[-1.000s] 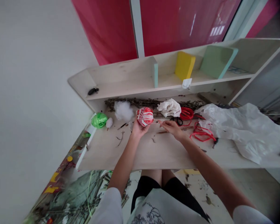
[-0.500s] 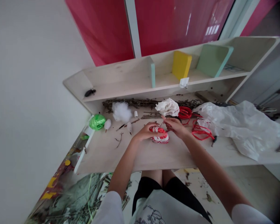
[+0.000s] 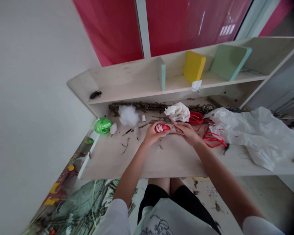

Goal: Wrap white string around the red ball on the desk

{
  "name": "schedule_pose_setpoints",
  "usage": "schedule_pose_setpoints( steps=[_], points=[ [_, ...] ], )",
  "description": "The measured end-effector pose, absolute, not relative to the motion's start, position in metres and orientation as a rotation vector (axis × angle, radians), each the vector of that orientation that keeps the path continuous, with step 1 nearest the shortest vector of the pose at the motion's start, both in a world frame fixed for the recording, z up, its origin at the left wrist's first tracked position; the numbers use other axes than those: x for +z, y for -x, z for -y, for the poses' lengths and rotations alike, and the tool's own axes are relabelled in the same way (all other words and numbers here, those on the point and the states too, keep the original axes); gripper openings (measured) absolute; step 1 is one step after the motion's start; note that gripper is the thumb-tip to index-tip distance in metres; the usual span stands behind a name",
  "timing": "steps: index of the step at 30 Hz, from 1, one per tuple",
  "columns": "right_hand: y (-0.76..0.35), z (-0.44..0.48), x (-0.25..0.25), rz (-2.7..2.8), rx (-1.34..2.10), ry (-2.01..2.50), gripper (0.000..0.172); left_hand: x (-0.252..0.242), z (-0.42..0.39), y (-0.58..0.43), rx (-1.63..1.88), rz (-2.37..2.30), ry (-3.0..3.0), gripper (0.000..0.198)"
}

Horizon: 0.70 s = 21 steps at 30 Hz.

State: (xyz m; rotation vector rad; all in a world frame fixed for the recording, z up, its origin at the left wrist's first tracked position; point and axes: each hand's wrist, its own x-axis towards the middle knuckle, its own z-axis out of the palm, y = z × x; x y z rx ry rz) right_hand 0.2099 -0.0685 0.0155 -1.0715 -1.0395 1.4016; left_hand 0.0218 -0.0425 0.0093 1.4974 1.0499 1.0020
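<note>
My left hand (image 3: pixel 152 134) is closed round a red and white ribbon ball (image 3: pixel 162 127), held just above the pale wooden desk (image 3: pixel 137 156). My right hand (image 3: pixel 186 132) is beside the ball on its right, fingers bent and pointing toward it; the fingertips touch or nearly touch the ball, and I cannot see whether they pinch a strand. Both hands meet near the middle of the desk.
On the desk lie a green ribbon ball (image 3: pixel 102 125), white stuffing (image 3: pixel 128 115), a crumpled white cloth (image 3: pixel 178 112), red cord loops (image 3: pixel 209 135), dry twigs (image 3: pixel 147 106) and a white plastic sheet (image 3: pixel 259 132). A shelf (image 3: pixel 127 88) stands behind with yellow and green dividers.
The ball was held up in my left hand, then brought down to the desk between both hands. Now it is raised slightly and further back, my right hand against it.
</note>
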Motion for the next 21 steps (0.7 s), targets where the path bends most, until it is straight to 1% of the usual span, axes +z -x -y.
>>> schedule_pose_setpoints(
  steps=[3, 10, 15, 18, 21],
  points=[
    [-0.209, 0.069, 0.013, 1.09, 1.344, 1.052, 0.046, 0.006, 0.039, -0.019, 1.098, -1.122, -1.511, 0.056],
    [-0.207, 0.069, 0.007, 1.12, 1.389, 1.016, 0.037, 0.006, 0.037, -0.02, 1.198, -1.11, -1.528, 0.059],
    [-0.208, 0.068, 0.008, 1.15, 1.389, 1.039, 0.04, 0.009, 0.038, -0.023, 1.322, -0.991, -1.384, 0.063],
    [-0.208, 0.068, 0.008, 1.155, 1.366, 1.05, 0.042, 0.014, 0.039, -0.023, 1.292, -0.93, -1.248, 0.06],
    [-0.208, 0.068, 0.007, 1.145, 1.354, 1.051, 0.043, 0.017, 0.041, -0.022, 1.302, -0.95, -1.236, 0.061]
  ],
)
